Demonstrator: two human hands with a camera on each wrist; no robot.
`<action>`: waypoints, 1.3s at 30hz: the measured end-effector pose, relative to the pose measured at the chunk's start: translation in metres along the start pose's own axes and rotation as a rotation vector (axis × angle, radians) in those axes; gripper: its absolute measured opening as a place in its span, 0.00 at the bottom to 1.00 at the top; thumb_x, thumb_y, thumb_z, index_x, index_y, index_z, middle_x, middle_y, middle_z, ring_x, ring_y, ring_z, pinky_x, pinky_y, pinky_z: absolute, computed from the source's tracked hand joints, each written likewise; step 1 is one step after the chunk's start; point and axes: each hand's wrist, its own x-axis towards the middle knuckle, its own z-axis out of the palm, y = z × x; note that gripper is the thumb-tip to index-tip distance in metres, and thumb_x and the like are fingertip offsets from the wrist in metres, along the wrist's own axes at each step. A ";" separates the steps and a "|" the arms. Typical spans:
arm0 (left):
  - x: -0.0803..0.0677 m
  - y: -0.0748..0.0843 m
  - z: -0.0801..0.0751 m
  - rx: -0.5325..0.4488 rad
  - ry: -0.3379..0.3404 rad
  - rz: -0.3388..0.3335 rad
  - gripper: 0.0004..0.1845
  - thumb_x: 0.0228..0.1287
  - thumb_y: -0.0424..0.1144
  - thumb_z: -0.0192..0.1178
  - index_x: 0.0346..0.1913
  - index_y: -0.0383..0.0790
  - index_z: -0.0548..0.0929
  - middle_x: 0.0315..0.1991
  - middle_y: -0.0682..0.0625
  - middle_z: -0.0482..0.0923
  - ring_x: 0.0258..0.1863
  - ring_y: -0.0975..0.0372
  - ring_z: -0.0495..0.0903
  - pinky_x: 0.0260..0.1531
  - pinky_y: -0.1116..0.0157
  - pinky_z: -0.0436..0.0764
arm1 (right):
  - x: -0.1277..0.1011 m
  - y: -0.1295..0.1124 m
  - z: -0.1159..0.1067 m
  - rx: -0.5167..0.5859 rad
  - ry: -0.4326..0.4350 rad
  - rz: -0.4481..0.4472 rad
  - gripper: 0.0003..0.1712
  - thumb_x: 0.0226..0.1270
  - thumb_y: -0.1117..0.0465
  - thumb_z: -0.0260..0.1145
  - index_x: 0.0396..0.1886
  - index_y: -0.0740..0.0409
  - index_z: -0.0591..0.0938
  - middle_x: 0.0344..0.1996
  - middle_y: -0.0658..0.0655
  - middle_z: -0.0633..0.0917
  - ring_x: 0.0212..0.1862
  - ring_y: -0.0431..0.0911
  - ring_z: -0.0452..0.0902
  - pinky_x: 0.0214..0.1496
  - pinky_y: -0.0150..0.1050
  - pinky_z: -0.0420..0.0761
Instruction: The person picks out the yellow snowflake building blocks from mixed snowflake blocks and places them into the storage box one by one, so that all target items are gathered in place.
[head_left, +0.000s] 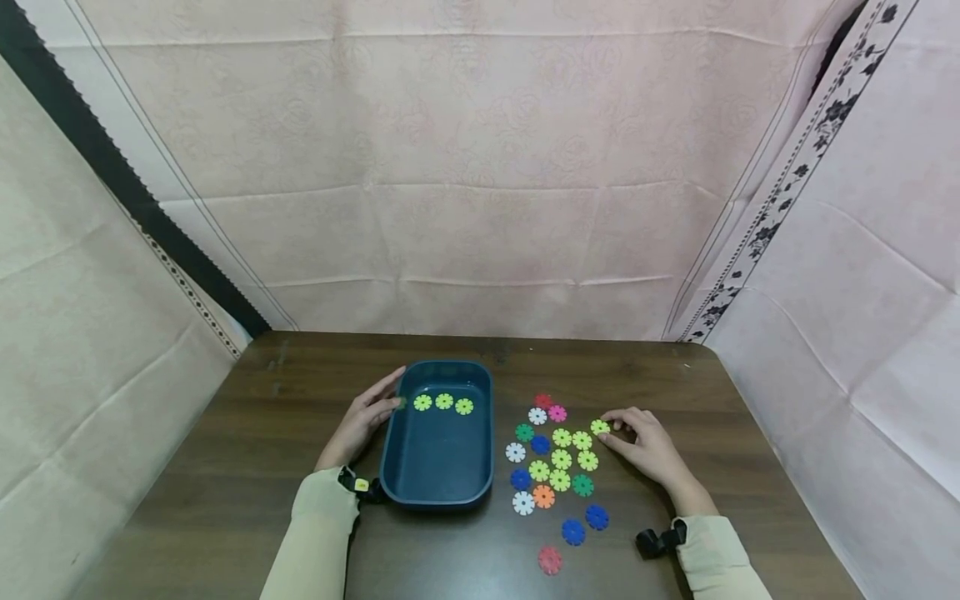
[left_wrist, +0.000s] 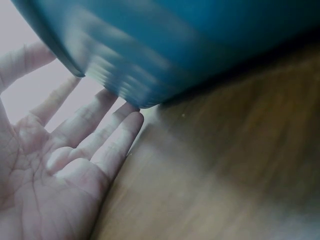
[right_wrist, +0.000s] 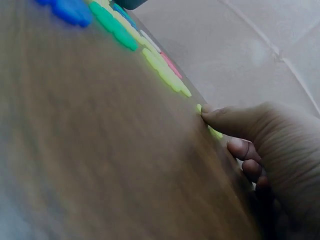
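A dark blue tray [head_left: 437, 502] stands mid-table with three yellow-green toothed discs [head_left: 444, 402] lying in a row at its far end. My left hand [head_left: 382, 404] lies beside the tray's left wall with straight fingers. In the left wrist view the left hand [left_wrist: 100, 120] shows a bare palm, its fingertips against the tray's [left_wrist: 175, 45] outer wall. My right hand [head_left: 617, 425] has curled fingers and pinches a yellow-green disc [head_left: 599, 427] that lies flat on the table. In the right wrist view the right hand [right_wrist: 220, 125] has its thumb tip on that disc [right_wrist: 216, 133].
Several discs in yellow-green, blue, green, white, pink and orange [head_left: 561, 458] lie spread between the tray and my right hand. A red disc [head_left: 550, 560] lies alone near the front. The brown table [head_left: 247, 467] is walled by pale cloth on three sides.
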 end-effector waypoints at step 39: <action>0.000 0.000 0.000 0.007 -0.007 0.000 0.29 0.76 0.41 0.55 0.77 0.58 0.65 0.78 0.53 0.56 0.76 0.55 0.56 0.63 0.66 0.70 | -0.001 0.002 0.000 0.143 0.106 0.009 0.12 0.64 0.64 0.74 0.45 0.56 0.81 0.31 0.48 0.82 0.31 0.40 0.74 0.30 0.31 0.74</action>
